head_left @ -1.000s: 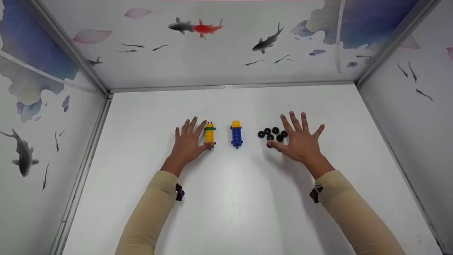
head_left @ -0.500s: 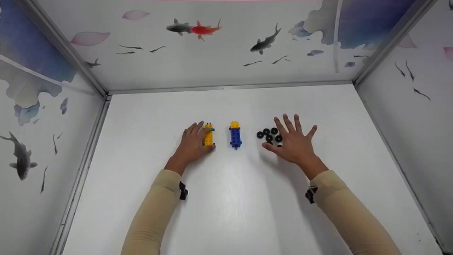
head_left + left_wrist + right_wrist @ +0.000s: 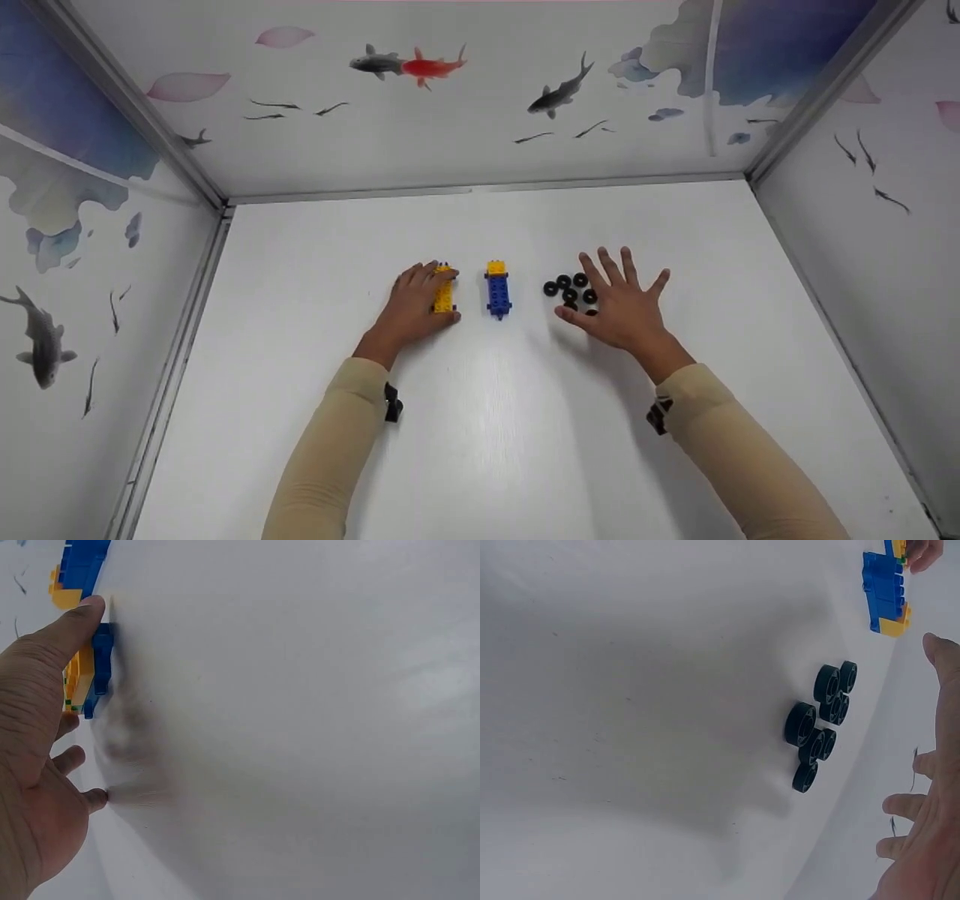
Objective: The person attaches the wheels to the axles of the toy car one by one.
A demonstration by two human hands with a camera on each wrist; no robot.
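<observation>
My left hand (image 3: 416, 304) reaches over a yellow-topped toy-brick car body (image 3: 443, 294). Thumb and index finger grip it at opposite ends, and the left wrist view shows its blue base (image 3: 103, 660). The other fingers curl behind it, partly hidden. To its right lies a second toy-brick car body (image 3: 498, 292), blue with a yellow brick at the far end, touched by neither hand. Several black toy wheels (image 3: 801, 724) lie in a loose cluster on the table. My right hand (image 3: 626, 311) hovers over their right side, fingers spread, holding nothing and covering part of the cluster.
A white table (image 3: 480, 450) carries everything. Upright panels with painted fish (image 3: 559, 94) enclose its back and both sides, with metal edging (image 3: 360, 196) along the back. A small black device (image 3: 393, 403) sits at the left sleeve's cuff, another (image 3: 660, 414) at the right.
My left hand has moved right onto the yellow-topped car body, its fingers closing round it. My right hand has shifted slightly left over the wheels, fingers still spread.
</observation>
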